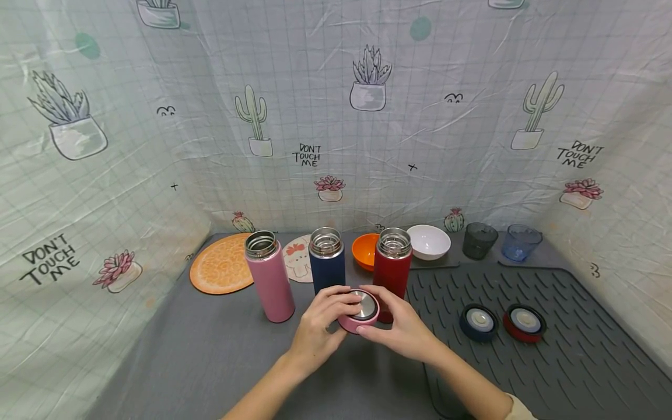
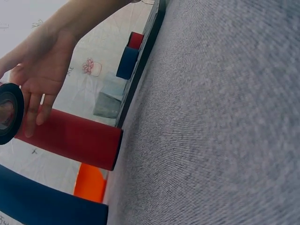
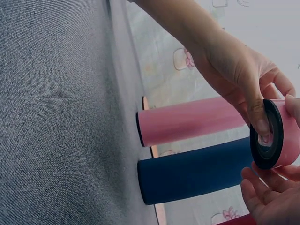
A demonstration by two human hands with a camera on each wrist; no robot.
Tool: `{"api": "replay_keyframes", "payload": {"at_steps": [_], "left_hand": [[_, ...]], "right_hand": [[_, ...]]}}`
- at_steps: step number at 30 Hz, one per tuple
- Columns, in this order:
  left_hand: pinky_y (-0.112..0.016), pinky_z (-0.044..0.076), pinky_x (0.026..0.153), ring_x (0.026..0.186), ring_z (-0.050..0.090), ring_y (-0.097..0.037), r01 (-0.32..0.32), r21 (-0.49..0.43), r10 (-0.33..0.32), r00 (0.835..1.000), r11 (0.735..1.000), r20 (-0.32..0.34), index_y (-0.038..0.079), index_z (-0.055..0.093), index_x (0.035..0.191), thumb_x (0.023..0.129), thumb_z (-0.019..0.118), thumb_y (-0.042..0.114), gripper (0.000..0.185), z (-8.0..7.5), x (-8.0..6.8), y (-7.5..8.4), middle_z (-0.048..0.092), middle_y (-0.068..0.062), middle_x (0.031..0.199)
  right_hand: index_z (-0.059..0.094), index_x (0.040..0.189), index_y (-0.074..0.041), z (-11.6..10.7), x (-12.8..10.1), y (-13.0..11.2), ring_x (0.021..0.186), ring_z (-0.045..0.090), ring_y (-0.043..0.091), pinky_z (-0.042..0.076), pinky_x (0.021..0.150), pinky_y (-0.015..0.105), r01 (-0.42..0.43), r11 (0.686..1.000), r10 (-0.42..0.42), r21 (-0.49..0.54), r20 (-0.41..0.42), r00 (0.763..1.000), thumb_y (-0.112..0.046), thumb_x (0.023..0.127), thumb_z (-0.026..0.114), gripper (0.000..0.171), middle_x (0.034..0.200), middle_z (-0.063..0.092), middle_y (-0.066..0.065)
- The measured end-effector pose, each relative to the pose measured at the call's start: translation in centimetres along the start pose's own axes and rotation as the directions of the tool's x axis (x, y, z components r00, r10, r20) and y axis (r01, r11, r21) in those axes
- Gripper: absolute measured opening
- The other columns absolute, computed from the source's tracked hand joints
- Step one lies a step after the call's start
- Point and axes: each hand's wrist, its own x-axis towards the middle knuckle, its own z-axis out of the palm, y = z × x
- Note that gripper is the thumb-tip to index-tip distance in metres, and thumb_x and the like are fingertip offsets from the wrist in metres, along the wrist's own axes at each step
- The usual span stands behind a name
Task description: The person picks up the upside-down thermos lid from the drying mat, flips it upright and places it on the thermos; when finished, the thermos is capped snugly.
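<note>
**Both hands on the pink lid, in front of three open flasks**

The left hand (image 1: 320, 324) and the right hand (image 1: 401, 329) together grasp a pink lid (image 1: 359, 312), held just above the counter (image 1: 210, 356), steel inner face up toward the head camera. The left fingers curl over its near-left rim; the right thumb and fingers pinch the other side. In the right wrist view the lid's dark underside faces that camera, with the left thumb (image 3: 258, 119) pressed across its edge.

Behind the hands stand a pink flask (image 1: 269, 277), a navy flask (image 1: 326, 259) and a red flask (image 1: 392, 265), all open-mouthed. A navy lid (image 1: 479, 322) and a red lid (image 1: 524, 322) lie on the ribbed mat (image 1: 577, 350) to the right.

To handle the lid well, it likely pays to keep the grip on the rim rather than the steel face, hold it level, and let one hand take the weight before the other lets go.
</note>
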Motion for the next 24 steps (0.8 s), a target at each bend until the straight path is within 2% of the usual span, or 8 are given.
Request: {"api": "replay_keyframes", "payload": {"at_steps": [9, 13, 16, 20, 22, 24], "left_hand": [[-0.031, 0.042, 0.094, 0.111, 0.051, -0.027, -0.009, 0.022, 0.009, 1.000, 1.000, -0.004, 0.009, 0.061, 0.107, 0.064, 0.076, -0.007, 0.048, -0.1, -0.2, 0.0, 0.061, -0.006, 0.114], [-0.029, 0.039, 0.097, 0.115, 0.048, -0.027, 0.030, 0.054, -0.031, 0.999, 0.998, 0.010, 0.006, 0.055, 0.116, 0.065, 0.078, -0.004, 0.057, -1.0, -0.4, -0.2, 0.057, -0.007, 0.120], [-0.030, 0.034, 0.101, 0.116, 0.047, -0.028, 0.040, 0.105, -0.040, 0.999, 0.994, 0.002, 0.004, 0.054, 0.119, 0.064, 0.076, -0.003, 0.059, -2.3, -0.6, -0.4, 0.056, -0.008, 0.123], [-0.031, 0.033, 0.101, 0.112, 0.048, -0.031, 0.013, 0.163, 0.002, 0.995, 0.987, -0.096, -0.001, 0.057, 0.114, 0.071, 0.070, 0.003, 0.045, -4.4, -0.7, -0.9, 0.057, -0.014, 0.117], [-0.031, 0.033, 0.100, 0.109, 0.049, -0.033, 0.024, 0.186, 0.010, 0.984, 0.982, -0.177, -0.002, 0.059, 0.110, 0.074, 0.067, 0.008, 0.038, -5.3, -0.5, -1.2, 0.058, -0.017, 0.113], [-0.031, 0.033, 0.099, 0.107, 0.049, -0.035, 0.057, 0.205, -0.001, 0.965, 0.977, -0.264, -0.004, 0.059, 0.106, 0.075, 0.065, 0.011, 0.035, -6.2, -0.2, -1.4, 0.059, -0.019, 0.109]], "right_hand": [[0.047, 0.128, -0.012, 0.0, 0.1, 0.0, 0.097, 0.057, 0.016, 0.050, 0.082, 0.032, 0.037, 0.999, -0.036, 0.037, -0.013, 0.999, -0.022, 0.076, 0.075, 0.060, 0.118, 0.056, 0.003], [0.048, 0.126, -0.015, -0.1, 0.2, -0.3, 0.097, 0.057, 0.015, 0.050, 0.082, 0.030, 0.045, 0.998, -0.043, 0.036, -0.038, 0.998, -0.022, 0.074, 0.077, 0.060, 0.117, 0.056, -0.001], [0.049, 0.125, -0.016, -0.4, 0.5, -0.7, 0.097, 0.057, 0.015, 0.050, 0.082, 0.031, 0.048, 0.998, -0.046, 0.029, -0.066, 0.997, -0.023, 0.073, 0.078, 0.060, 0.116, 0.057, -0.002], [0.049, 0.125, -0.017, -0.6, 1.0, -1.6, 0.097, 0.056, 0.015, 0.050, 0.081, 0.031, 0.044, 0.999, -0.043, 0.010, -0.097, 0.994, -0.021, 0.071, 0.079, 0.062, 0.116, 0.057, -0.002], [0.049, 0.124, -0.017, -0.7, 1.3, -2.3, 0.097, 0.056, 0.015, 0.050, 0.081, 0.031, 0.047, 0.999, -0.046, 0.008, -0.105, 0.993, -0.018, 0.071, 0.080, 0.062, 0.116, 0.057, -0.002], [0.049, 0.124, -0.012, -0.8, 1.6, -3.7, 0.096, 0.056, 0.016, 0.050, 0.080, 0.030, 0.069, 0.998, -0.067, 0.012, -0.106, 0.992, -0.013, 0.070, 0.080, 0.062, 0.116, 0.057, 0.001]]}}
